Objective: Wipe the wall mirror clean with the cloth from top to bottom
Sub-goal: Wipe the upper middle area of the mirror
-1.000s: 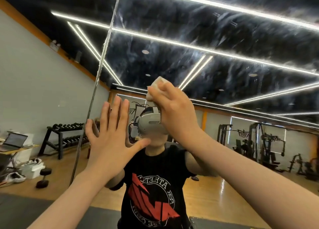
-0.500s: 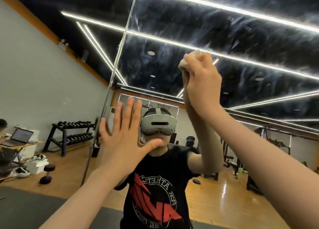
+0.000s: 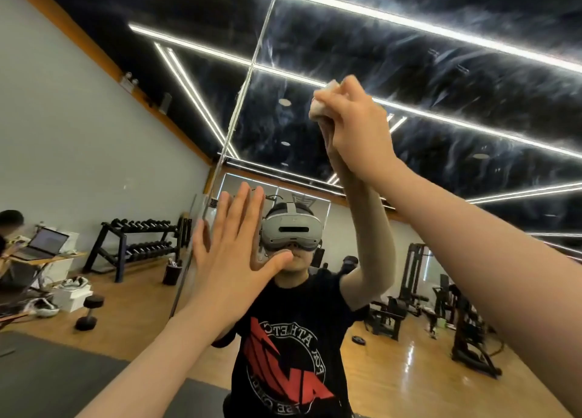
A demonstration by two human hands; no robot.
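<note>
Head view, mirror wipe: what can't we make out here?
- cloth: mostly hidden inside the right hand; size and folding unknown.
- wall mirror: top and bottom edges cut off by the frame; wiped share unclear.
- left hand: palm faces away, so contact with the glass is only likely.
- streaks or dirt: lost among reflected ceiling lights.

Left hand (image 3: 234, 257) flat, right hand (image 3: 356, 127) raised, clenched

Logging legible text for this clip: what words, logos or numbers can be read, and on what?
"FOR ATHLETIC": mirrored white lettering circling the red logo on the reflected black T-shirt.
Lower arc of that ring: partly cut off, not readable.
Laptop screen: too small to read.
Nothing else legible.
</note>
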